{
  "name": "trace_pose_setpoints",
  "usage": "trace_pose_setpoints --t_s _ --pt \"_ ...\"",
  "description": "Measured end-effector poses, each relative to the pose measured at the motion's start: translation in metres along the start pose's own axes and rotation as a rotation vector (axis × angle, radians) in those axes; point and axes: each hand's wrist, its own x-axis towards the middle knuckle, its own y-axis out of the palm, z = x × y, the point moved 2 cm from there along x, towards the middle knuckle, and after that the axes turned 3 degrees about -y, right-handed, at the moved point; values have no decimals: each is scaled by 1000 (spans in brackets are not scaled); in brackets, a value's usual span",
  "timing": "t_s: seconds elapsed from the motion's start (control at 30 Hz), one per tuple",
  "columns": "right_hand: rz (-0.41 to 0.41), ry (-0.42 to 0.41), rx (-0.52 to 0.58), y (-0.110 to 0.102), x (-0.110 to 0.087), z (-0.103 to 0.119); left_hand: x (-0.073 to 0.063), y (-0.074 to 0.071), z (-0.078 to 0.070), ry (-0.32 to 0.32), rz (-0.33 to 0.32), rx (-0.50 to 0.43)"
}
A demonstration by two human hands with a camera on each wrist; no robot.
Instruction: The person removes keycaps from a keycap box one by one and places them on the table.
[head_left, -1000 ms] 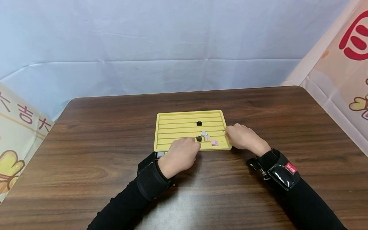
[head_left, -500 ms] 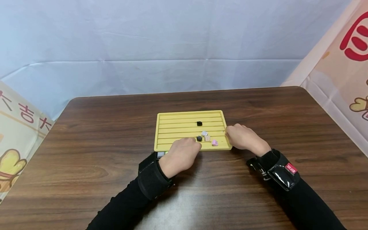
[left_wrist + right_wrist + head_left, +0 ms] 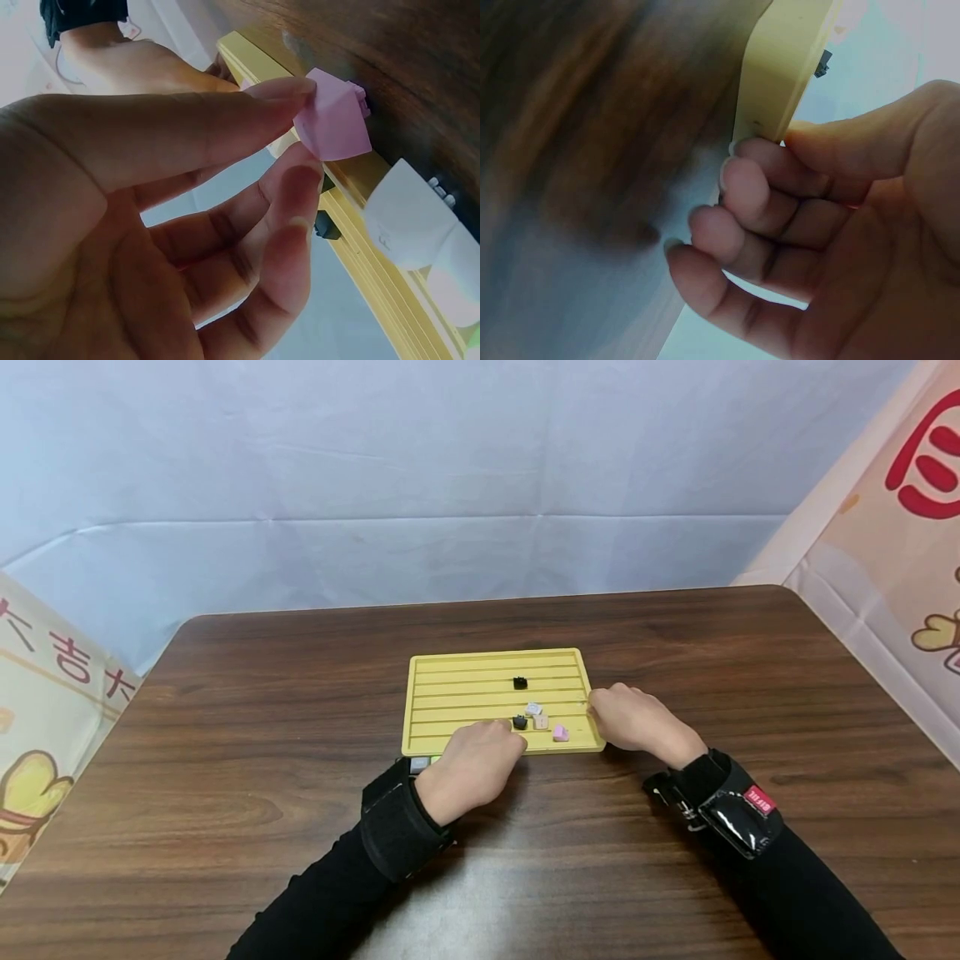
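My left hand [image 3: 472, 768] is at the near edge of a ridged yellow tray [image 3: 450, 689]. Between thumb and index finger it pinches a pink keycap [image 3: 337, 124], whose stem points away from the palm; the head view hides this keycap behind the hand. A white keycap [image 3: 405, 214] with a letter sits beside it along the tray's side, in line with others. My right hand [image 3: 637, 720] grips the tray's right edge, thumb on the rim and fingers curled below, as the right wrist view shows.
On the tray lie loose keycaps: a black one [image 3: 520, 682] farther back, and nearer a second black, a white [image 3: 533, 709], a beige [image 3: 540, 722] and a pink one. A grey keycap [image 3: 419, 765] shows by the left wrist. The brown table [image 3: 262, 693] extends all around.
The left hand has shifted very slightly to the right along the tray's near edge. The right hand, tray and loose keycaps look the same.
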Motion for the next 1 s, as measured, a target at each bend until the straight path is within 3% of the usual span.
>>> trace_pose_setpoints --t_s 0.67,1.0 --pt "-3 -3 -7 1 1 0 -1 3 6 5 -18 12" --pt "6 -5 7 2 1 0 -1 4 9 -23 10 28"
